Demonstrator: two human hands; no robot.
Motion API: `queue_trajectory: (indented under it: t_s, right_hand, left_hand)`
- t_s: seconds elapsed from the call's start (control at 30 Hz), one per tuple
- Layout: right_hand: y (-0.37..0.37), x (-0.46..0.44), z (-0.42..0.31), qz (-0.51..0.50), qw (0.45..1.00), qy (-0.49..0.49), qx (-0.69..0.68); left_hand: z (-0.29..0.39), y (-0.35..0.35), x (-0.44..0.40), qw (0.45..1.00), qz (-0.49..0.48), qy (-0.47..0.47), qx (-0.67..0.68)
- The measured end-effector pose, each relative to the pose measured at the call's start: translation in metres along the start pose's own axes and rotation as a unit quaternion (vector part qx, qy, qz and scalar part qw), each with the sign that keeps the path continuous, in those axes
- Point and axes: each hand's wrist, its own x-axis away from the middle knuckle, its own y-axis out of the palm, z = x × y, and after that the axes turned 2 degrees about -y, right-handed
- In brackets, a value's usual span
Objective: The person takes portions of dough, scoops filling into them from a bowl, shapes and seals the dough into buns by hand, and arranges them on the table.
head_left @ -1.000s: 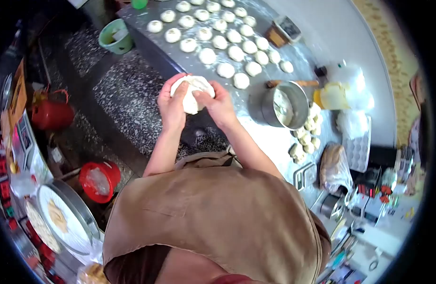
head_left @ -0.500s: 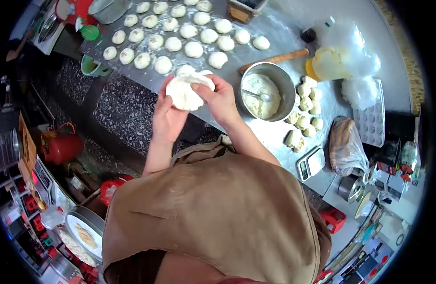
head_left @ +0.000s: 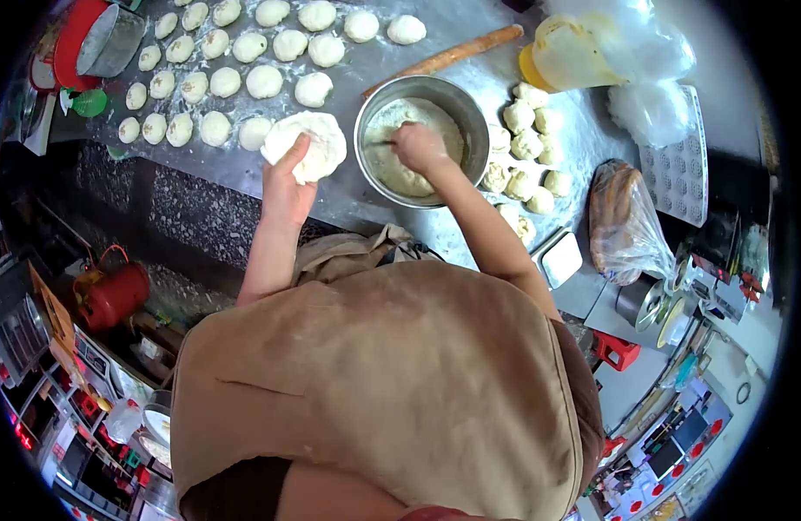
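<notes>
A flattened white dough piece [head_left: 318,143] rests in my left hand [head_left: 287,193], with the thumb over its face. My right hand [head_left: 420,148] is inside the metal pot [head_left: 480,143], closed around the handle of a spoon [head_left: 381,142]. Pale, crumbly filling [head_left: 400,177] lies in the pot around the spoon. Rows of round white dough balls [head_left: 264,82] sit on the floured metal table [head_left: 244,165] to the left of the pot. Right of the pot is a cluster of smaller dough lumps [head_left: 526,144].
Behind the pot lies a wooden rolling pin [head_left: 457,54]. A yellow-tinted jug [head_left: 574,54], a bagged brown item [head_left: 622,221] and a scale [head_left: 559,259] stand on the right. A metal bucket [head_left: 111,42] is at the far left, and a red gas cylinder [head_left: 114,295] stands low on the left.
My right hand has let go of the dough and moved into the pot, onto the spoon. My left hand still holds the dough. The view has shifted toward the table and pot.
</notes>
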Motion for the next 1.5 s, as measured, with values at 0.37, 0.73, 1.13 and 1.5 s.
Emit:
queue_trajectory:
  t_s: [0.37,0.73,1.13,1.5]
  right_hand:
    - [-0.046,0.072,0.026,0.261,0.933,0.022,-0.248]
    - [-0.043,0.074,0.008,-0.024,0.97,-0.006,-0.242]
    - [-0.081,0.09,0.017,0.057,0.838,0.12,-0.529]
    - [-0.074,0.107,-0.019,0.435,0.791,0.037,-0.428]
  left_hand:
    - [-0.052,0.005,-0.022,0.996,-0.039,-0.075,-0.03]
    - [-0.055,0.012,-0.017,0.998,-0.016,-0.051,-0.025]
    - [-0.044,0.03,-0.019,0.995,-0.019,-0.097,-0.01]
    - [-0.059,0.078,-0.003,0.972,-0.064,-0.22,0.047]
